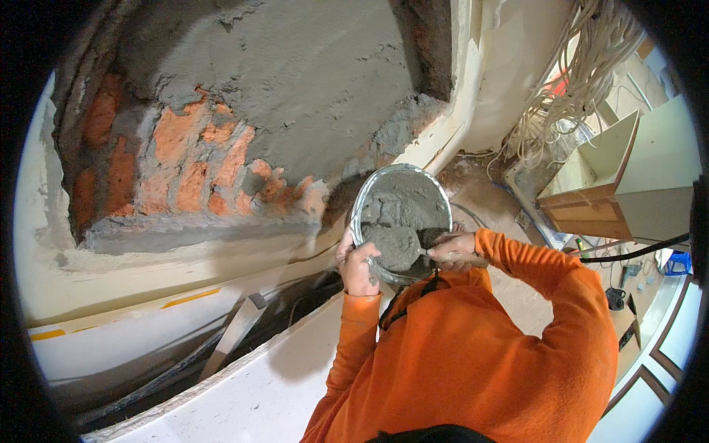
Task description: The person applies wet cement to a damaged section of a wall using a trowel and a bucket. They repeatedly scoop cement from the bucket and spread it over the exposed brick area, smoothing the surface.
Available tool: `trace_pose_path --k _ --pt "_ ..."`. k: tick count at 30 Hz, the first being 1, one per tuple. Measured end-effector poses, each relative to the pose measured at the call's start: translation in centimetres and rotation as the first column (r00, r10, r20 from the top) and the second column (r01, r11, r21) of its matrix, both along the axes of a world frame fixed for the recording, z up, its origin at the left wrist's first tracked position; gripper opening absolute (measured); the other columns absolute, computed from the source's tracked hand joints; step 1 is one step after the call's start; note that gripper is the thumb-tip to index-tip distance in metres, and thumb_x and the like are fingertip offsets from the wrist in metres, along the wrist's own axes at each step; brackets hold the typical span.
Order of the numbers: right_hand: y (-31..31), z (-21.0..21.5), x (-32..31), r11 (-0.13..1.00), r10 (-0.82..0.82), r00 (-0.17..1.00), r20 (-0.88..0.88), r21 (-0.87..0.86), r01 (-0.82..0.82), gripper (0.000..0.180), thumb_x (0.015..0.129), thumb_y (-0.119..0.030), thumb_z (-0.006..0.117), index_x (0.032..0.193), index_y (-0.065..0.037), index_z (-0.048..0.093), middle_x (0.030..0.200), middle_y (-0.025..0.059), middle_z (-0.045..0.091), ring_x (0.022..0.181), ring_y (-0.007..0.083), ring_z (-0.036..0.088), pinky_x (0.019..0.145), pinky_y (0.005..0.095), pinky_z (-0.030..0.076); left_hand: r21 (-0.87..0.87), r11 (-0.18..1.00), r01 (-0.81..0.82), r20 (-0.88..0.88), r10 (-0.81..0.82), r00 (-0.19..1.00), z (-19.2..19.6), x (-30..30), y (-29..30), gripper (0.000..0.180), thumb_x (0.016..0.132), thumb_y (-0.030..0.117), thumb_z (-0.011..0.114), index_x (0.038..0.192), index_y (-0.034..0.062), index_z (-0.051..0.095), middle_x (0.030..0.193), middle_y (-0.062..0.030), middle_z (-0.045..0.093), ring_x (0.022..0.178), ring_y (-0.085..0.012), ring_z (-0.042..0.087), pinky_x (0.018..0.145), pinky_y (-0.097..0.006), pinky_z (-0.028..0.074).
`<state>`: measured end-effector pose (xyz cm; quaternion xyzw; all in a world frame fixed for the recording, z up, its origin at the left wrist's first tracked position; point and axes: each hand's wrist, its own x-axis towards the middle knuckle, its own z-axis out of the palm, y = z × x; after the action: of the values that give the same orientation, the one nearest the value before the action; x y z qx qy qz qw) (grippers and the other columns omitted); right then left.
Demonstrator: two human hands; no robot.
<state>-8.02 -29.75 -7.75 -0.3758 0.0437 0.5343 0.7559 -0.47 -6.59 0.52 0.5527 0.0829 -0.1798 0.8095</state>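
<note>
My left hand (358, 263) grips the left rim of a round metal bucket (375, 179), tilted in front of my body. Wet grey mortar (406, 198) lies inside it. The fingers of my right hand (454, 249) are closed around the handle of a trowel (396, 248), whose blade is down in the bucket. Mortar coats the blade, so its outline is partly hidden. Just beyond the bucket is a wall recess, largely covered in grey mortar (295, 81), with bare orange bricks (173, 136) showing at its lower left.
A pale ledge (185, 277) runs below the recess. A wooden offcut (235, 334) leans in the dark gap beneath it. At the right stand a cabinet (628, 170) and a hanging bundle of pale cables (565, 88). A blue plastic stool (677, 263) sits farther right.
</note>
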Motion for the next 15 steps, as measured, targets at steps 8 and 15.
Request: trace_pose_path --k 8,15 --pt "0.8 3.8 -3.5 0.912 -0.405 0.914 -0.004 -0.068 0.404 0.029 0.096 -0.037 0.054 0.099 -0.008 0.058 0.065 0.001 0.046 0.045 0.0081 0.041 0.035 0.0223 0.032 -0.112 0.994 -0.01 -0.045 0.005 0.999 0.1 1.0 -0.2 0.063 0.059 -0.007 0.05 0.122 -0.0022 0.056 0.087 -0.0026 0.058 0.071 -0.0122 0.052 0.064 -0.022 0.042" --pt "1.7 3.0 -6.5 0.752 -0.642 0.761 0.092 -0.118 0.648 0.024 0.096 -0.032 0.054 0.095 -0.008 0.056 0.065 0.0041 0.051 0.043 0.0106 0.045 0.035 0.0238 0.037 -0.002 0.996 0.092 -0.094 -0.092 0.991 0.8 2.3 -2.1 0.067 0.059 -0.006 0.049 0.125 -0.0006 0.053 0.104 -0.0044 0.059 0.083 -0.0134 0.055 0.072 -0.022 0.046"
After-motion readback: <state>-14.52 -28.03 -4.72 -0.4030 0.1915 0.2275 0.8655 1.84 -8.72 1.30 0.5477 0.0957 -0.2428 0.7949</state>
